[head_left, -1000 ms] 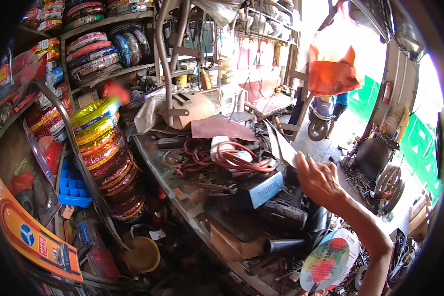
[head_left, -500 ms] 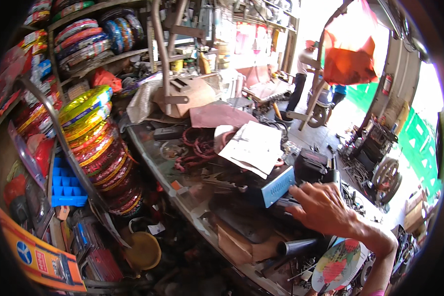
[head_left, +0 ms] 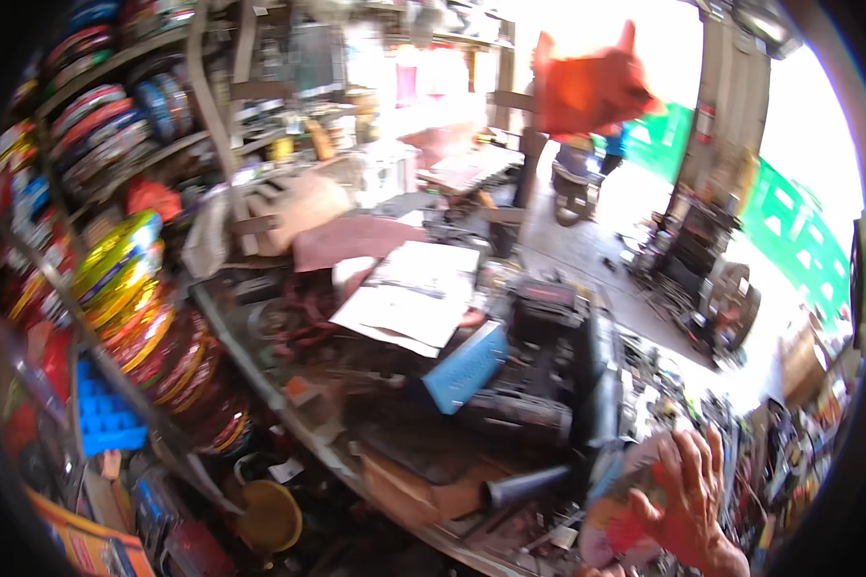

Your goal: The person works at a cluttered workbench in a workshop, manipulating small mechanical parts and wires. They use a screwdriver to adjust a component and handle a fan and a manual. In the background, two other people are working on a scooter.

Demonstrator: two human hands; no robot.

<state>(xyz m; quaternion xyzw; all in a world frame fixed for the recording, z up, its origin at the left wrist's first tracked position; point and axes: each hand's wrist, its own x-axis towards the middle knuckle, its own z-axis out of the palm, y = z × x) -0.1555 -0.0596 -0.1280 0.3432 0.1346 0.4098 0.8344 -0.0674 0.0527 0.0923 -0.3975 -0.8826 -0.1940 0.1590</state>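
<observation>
My right hand (head_left: 685, 495) is at the lower right, fingers apart and nothing in its grasp. It overlaps the edge of a round hand fan (head_left: 606, 534) with a colourful print; whether the two touch, I cannot tell. A sliver of skin shows at the lower edge beside the fan, perhaps my left hand, its fingers hidden. Left of the fan lies a black tube (head_left: 524, 486) on the cluttered glass-topped counter (head_left: 293, 415). Further back stand a blue box (head_left: 467, 367) and a black case (head_left: 548, 306). White papers (head_left: 409, 298) lie beyond the box.
Stacked tyres in shiny wrapping (head_left: 154, 327) rise left of the counter, near a blue compartment tray (head_left: 106, 409) and a yellowish round container (head_left: 267, 516). A red bag (head_left: 592, 91) hangs above the doorway side. Machine parts with a wheel (head_left: 726, 298) stand at the right.
My right hand has moved from beside the blue box down toward me, over the fan, and its fingers have spread. The view has swung right and is blurred.
</observation>
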